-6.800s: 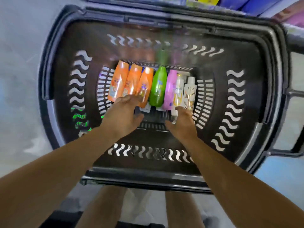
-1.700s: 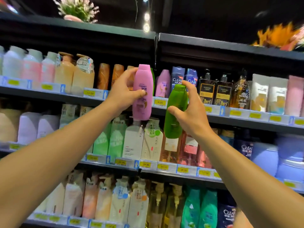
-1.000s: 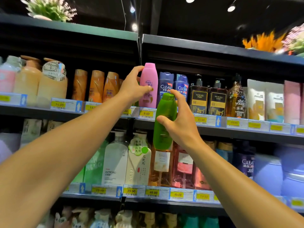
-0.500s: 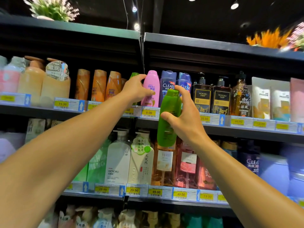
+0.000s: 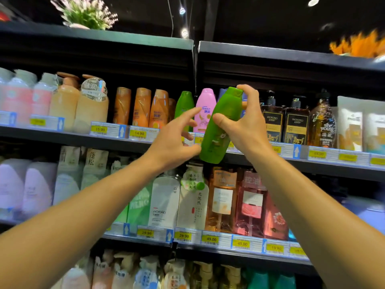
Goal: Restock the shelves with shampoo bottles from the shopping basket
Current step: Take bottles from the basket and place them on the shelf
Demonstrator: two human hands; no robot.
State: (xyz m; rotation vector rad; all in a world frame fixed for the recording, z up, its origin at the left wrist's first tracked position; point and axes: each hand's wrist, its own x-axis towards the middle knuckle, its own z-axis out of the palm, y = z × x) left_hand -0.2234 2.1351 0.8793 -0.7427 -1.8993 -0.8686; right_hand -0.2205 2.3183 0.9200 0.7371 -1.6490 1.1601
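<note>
My right hand (image 5: pixel 248 124) grips a green shampoo bottle (image 5: pixel 220 126), tilted, in front of the upper shelf (image 5: pixel 73 138). My left hand (image 5: pixel 175 142) hovers just left of it with fingers spread, its thumb near the bottle's base, holding nothing. A pink bottle (image 5: pixel 205 110) stands upright on the shelf behind, beside another green bottle (image 5: pixel 184 107) and three orange bottles (image 5: pixel 141 107). The shopping basket is out of view.
Dark pump bottles (image 5: pixel 285 122) and white pouches (image 5: pixel 358 124) fill the shelf to the right. Peach pump bottles (image 5: pixel 83 103) stand at the left. Lower shelves (image 5: pixel 208 240) hold white, pink and amber bottles. Price tags line every shelf edge.
My left hand has let go of the pink bottle, which now stands on the shelf, and drawn back toward the green bottle. My right hand has lifted the green bottle higher.
</note>
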